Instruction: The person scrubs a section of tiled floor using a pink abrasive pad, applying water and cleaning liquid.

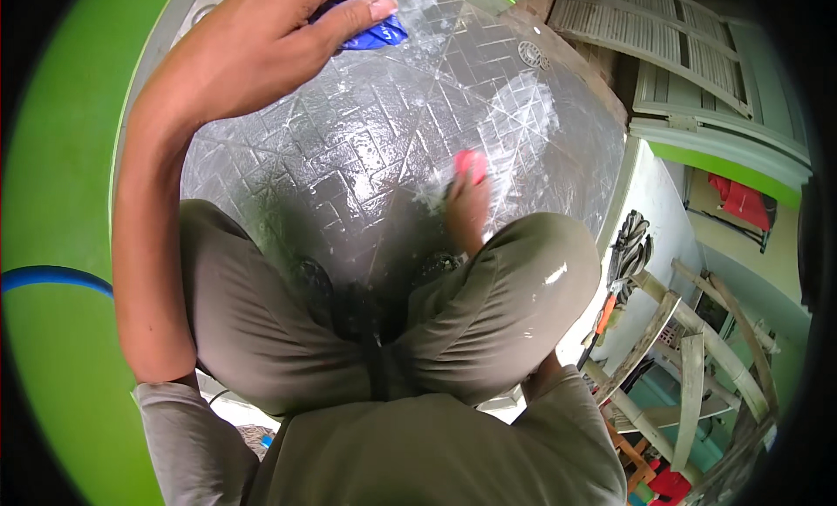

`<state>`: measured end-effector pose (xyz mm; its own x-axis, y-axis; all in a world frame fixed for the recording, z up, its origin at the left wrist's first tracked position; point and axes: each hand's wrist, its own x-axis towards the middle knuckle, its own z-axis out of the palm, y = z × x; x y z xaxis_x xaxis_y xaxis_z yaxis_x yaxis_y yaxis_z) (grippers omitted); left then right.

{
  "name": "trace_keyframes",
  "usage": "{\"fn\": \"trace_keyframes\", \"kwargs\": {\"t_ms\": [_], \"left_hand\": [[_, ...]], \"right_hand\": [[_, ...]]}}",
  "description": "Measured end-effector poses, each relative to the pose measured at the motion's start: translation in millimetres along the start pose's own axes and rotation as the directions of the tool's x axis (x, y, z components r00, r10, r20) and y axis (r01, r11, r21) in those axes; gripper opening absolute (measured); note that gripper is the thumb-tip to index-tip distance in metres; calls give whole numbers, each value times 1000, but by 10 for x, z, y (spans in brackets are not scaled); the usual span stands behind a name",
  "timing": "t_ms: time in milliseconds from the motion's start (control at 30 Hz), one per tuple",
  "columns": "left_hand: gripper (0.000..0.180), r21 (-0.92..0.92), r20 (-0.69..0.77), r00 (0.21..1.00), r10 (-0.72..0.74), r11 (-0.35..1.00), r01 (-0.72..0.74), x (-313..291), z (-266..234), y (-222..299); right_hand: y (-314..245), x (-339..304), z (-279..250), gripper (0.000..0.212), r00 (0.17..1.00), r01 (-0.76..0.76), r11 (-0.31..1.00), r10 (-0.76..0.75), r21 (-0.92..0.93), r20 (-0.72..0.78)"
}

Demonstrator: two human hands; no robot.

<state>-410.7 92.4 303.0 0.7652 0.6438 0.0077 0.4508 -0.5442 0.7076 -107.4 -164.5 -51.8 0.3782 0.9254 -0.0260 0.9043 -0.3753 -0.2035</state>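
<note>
At the upper left, my left hand point(270, 57) is closed around a crumpled blue plastic packet point(379, 35), its thumb lying across it. Between my knees and toward the right, my right hand point(468, 208) is closed on a small pinkish-red thing point(472, 165) down at the floor. Motion blurs that hand, and the kind of thing in it cannot be made out. Around it the wet grey patterned tile floor point(349, 149) carries white lather point(521, 114), thickest just beyond and right of the hand. My right forearm is partly hidden behind my knee.
A round drain cover point(530, 54) lies at the far right of the floor. Green wall point(52, 192) with a blue hose point(57, 275) stands at left. A pale slatted wooden piece point(658, 40) is at upper right; pale wooden poles point(689, 401) clutter the lower right.
</note>
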Motion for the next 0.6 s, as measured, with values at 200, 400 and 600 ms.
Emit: {"fn": "trace_keyframes", "kwargs": {"t_ms": [200, 400, 600], "left_hand": [[42, -72, -5, 1000, -18, 997, 17, 111, 13, -35], [40, -23, 19, 998, -57, 998, 57, 138, 35, 42], [41, -92, -27, 999, -23, 996, 21, 100, 58, -112]], "right_hand": [[25, 533, -392, 50, 987, -140, 990, 142, 35, -71], [-385, 115, -331, 51, 972, -232, 872, 225, 431, 68], [331, 694, -150, 47, 963, 119, 973, -161, -195, -215]]}}
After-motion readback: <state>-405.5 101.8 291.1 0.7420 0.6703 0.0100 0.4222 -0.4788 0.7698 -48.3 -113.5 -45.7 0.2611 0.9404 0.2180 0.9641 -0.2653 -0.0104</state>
